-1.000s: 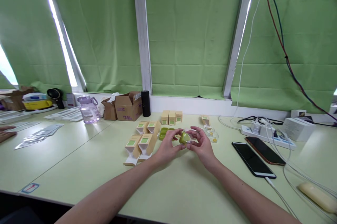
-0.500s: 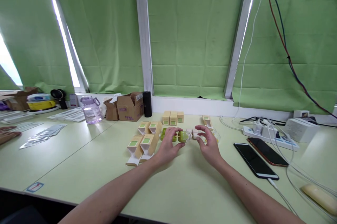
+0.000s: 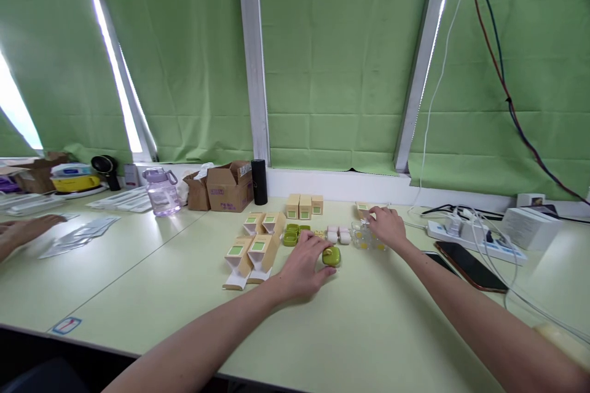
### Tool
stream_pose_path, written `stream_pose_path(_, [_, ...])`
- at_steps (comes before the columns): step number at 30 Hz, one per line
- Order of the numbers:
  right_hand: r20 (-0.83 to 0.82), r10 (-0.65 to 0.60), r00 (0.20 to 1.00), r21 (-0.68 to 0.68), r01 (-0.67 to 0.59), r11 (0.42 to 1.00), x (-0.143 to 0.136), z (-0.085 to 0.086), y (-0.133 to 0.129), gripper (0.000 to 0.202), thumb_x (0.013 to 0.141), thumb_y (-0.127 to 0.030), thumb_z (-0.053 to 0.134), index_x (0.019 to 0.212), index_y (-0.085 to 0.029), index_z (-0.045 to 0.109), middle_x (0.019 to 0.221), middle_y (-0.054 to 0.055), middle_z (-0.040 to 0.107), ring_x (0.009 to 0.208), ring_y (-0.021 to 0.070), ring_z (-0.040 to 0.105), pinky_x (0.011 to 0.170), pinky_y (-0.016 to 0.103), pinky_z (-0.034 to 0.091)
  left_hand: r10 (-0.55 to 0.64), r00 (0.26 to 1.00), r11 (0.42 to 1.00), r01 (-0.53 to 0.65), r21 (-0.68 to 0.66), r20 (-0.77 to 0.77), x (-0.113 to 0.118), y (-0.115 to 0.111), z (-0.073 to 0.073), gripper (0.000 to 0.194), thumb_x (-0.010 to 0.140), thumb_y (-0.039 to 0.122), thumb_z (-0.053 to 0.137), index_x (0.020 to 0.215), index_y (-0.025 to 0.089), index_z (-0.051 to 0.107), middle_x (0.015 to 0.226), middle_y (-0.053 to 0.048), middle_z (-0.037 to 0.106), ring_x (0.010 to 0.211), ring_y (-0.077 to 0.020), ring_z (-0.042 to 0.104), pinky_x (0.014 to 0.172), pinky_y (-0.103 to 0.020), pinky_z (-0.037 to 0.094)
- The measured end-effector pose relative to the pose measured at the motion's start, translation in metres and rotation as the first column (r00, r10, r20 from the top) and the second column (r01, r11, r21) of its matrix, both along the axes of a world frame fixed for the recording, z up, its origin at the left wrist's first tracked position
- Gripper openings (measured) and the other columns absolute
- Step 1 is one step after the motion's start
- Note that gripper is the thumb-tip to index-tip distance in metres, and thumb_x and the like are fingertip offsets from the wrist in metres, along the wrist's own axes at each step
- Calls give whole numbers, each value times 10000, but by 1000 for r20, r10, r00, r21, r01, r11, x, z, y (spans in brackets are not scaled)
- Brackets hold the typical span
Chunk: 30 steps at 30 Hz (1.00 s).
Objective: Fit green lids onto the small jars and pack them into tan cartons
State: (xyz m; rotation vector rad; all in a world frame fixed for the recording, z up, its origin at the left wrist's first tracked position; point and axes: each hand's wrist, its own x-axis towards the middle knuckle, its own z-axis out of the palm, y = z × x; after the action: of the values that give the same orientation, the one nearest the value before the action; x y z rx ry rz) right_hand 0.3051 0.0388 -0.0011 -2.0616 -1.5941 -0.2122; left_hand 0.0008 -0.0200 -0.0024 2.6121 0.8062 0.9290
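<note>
"Taking those white blocks (image 3: 338, 235) as our mark, what's left of them?"

"Well to the left, the open cartons (image 3: 252, 251). Nearer in, the green cups (image 3: 291, 235). Left of the blocks and on the person's side, there's the left hand (image 3: 302, 267), thumb and forefinger bent around a green piece (image 3: 331, 256)."

"Where's that piece, exactly?"

"Just in front of the blocks, towards the person. It's glossy, so I'd guess light, stiff and a bit slippery. I'd take it by its sides and keep off that small yellowish detail on top, which could be delicate."

"And right of the blocks?"

"Clear pieces (image 3: 362, 236) with yellow spots, just beside them. They look thin, probably brittle; I'd hold one by the edges. Beyond, the right hand (image 3: 388, 228) reaches over them, fingers bent and close together. Whether it has pinched one, I can't tell from here."
</note>
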Motion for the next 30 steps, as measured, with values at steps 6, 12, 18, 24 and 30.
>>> stream_pose_path(6, [111,-3,994,-149,20,989,8,-5,12,420,1000,-395,401,1275,-260,688,1330,127,649,1296,344,471,1050,475,349,36,994,999,-36,-1,-101,2,0,-2,391,864,415,721,1192,212,658,1115,-92,652,1141,-324,465,1002,-485,444])
stream_pose_path(12, [156,12,988,-259,29,965,2,-4,23,519,1028,-502,282,1363,-324,637,1360,102,645,1320,341,445,1068,486,312,8,982,1000,-4,20,-189,3,4,-8,405,833,427,744,1157,194,671,1066,-102,659,1123,-328,472,983,-460,441])
stream_pose_path(18, [149,0,989,-339,51,939,-8,-4,34,571,1024,-528,244,1326,-284,664,1326,120,681,1330,357,457,1054,498,311,-8,979,1000,8,2,-205,3,1,-6,414,840,437,724,1176,204,655,1084,-102,666,1118,-329,485,990,-473,432])
stream_pose_path(24, [131,-33,991,-375,80,924,-10,-10,38,631,1023,-554,203,1337,-249,656,1333,133,678,1341,362,484,1041,498,335,41,987,999,-43,-11,-153,3,-2,-5,463,902,470,650,1281,207,605,1186,-112,664,1177,-340,466,1005,-504,441])
stream_pose_path(30, [145,-59,988,-349,107,931,-7,-11,38,618,1032,-506,201,1323,-217,663,1293,161,694,1325,371,508,1032,502,345,78,997,997,-79,9,22,4,2,-3,262,985,360,520,1174,212,624,1091,-102,664,1156,-309,469,980,-481,464])
